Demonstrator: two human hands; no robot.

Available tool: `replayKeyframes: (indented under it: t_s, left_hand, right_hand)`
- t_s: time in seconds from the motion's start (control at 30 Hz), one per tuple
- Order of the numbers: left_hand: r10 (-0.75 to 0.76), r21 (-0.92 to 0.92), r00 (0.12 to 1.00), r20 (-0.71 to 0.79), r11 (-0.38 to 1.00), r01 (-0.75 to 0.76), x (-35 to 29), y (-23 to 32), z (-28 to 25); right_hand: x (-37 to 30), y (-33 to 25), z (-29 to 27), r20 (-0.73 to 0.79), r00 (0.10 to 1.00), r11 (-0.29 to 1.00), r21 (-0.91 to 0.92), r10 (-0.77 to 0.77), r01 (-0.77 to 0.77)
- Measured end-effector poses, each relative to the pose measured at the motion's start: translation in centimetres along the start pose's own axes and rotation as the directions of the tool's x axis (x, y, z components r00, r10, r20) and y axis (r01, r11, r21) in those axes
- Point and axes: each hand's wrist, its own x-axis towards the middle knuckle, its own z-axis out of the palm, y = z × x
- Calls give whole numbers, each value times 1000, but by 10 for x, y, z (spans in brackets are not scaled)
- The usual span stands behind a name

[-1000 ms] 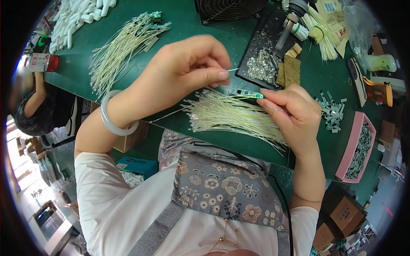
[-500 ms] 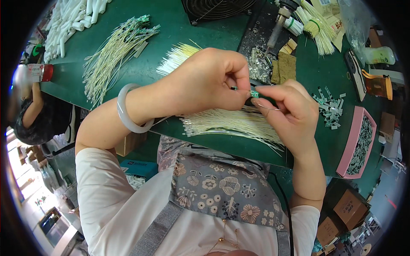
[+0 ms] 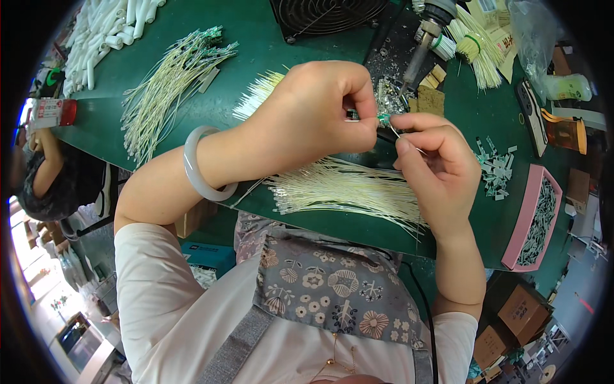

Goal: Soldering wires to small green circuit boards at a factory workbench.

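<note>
My left hand (image 3: 332,112) is closed in a pinch at the left end of a small green circuit board (image 3: 384,120). Part of that board is hidden by the fingertips. Just right of it, my right hand (image 3: 441,157) pinches a thin pale wire (image 3: 396,132), whose upper end meets the board. The wire's other end passes among the right fingers. Above both hands, a soldering iron (image 3: 419,59) points down with its tip over a metal-flecked patch, a little apart from the board. Below them lies a wide bundle of cream wires (image 3: 345,192).
A wire bundle with green boards (image 3: 173,89) lies left, near white tubes (image 3: 112,38). A black fan (image 3: 326,16) stands at the back. Loose small boards (image 3: 495,169) and a pink tray (image 3: 513,246) of similar pieces are at right, near a phone (image 3: 532,118). Another person's arm (image 3: 48,153) shows far left.
Both hands have moved slightly up, bringing the board nearer the soldering iron. My right fingertips have shifted off the board, and the wire now reaches up to it.
</note>
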Motion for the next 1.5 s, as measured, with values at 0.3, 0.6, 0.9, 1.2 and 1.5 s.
replayKeyframes:
  t_s: [0.3, 0.6, 0.9, 1.2, 1.5]
  left_hand:
    - [130, 110, 988, -82, 987, -121, 6, 4, -2]
    - [83, 40, 994, -66, 996, -80, 14, 4, -6]
    - [100, 44, 993, -56, 994, -98, 17, 8, -8]
    - [115, 69, 991, -61, 991, -111, 16, 10, -9]
    - [92, 74, 996, -14, 993, -91, 14, 8, -9]
  right_hand:
    - [6, -4, 4, -51, 980, 969, -171, -192, 181]
    - [12, -5, 2, -46, 967, 945, -228, -251, 234]
    - [15, -8, 3, -73, 957, 937, -237, -280, 257]
    - [16, -8, 2, -68, 954, 929, -257, -291, 265]
    - [12, -8, 0, -26, 973, 949, -225, -231, 219]
